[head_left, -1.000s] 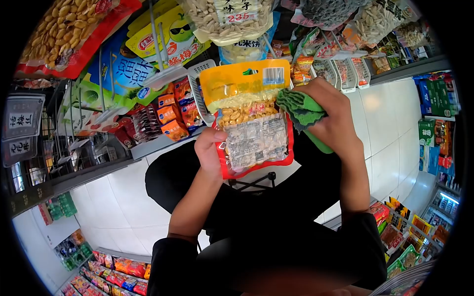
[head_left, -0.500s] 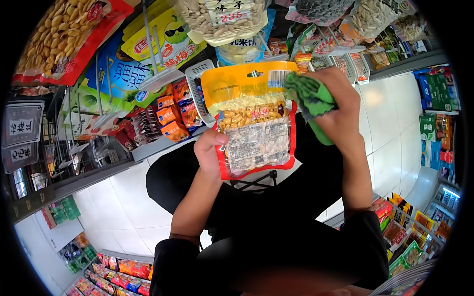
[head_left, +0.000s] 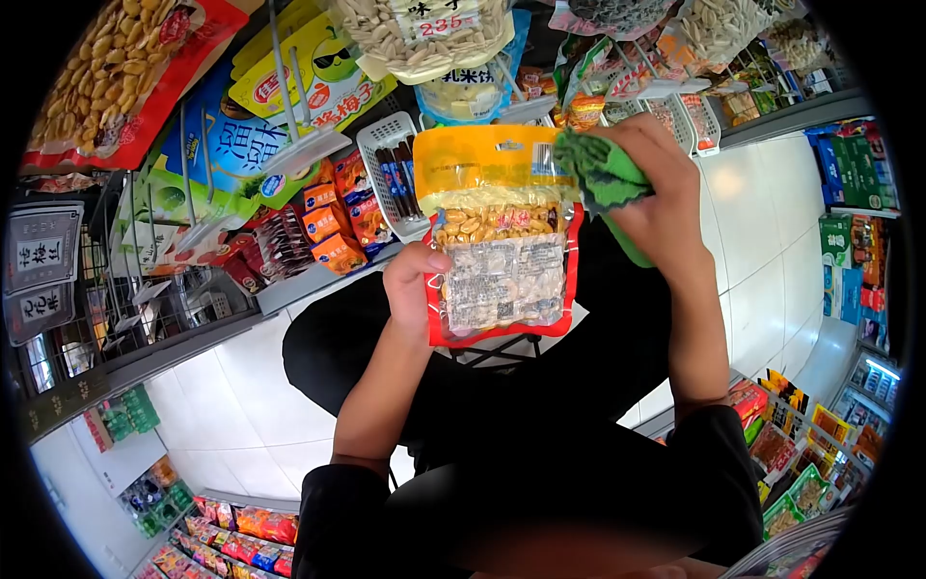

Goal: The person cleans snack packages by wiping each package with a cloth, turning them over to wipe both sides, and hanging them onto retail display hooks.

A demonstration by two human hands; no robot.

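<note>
A bag of peanuts (head_left: 502, 261), with a yellow top, a clear window and a red border, is held up above my lap. My left hand (head_left: 410, 280) grips its lower left edge, the thumb lying on the front. In my right hand (head_left: 666, 198) is a bunched green cloth (head_left: 603, 172). The cloth touches the bag's upper right corner near the barcode, and one end hangs below the hand. The right fingertips are hidden by the cloth.
Shelves of snack packs stand ahead, with a white basket of dark sticks (head_left: 388, 169), orange packets (head_left: 328, 227) and a hanging bag of seeds (head_left: 429, 39). A large peanut bag (head_left: 116, 82) hangs at upper left. White floor tiles (head_left: 762, 232) lie between shelves.
The top of the peanut bag has shifted slightly right and tilts away a little, uncovering more of the white basket. The green cloth stays at the bag's upper right corner.
</note>
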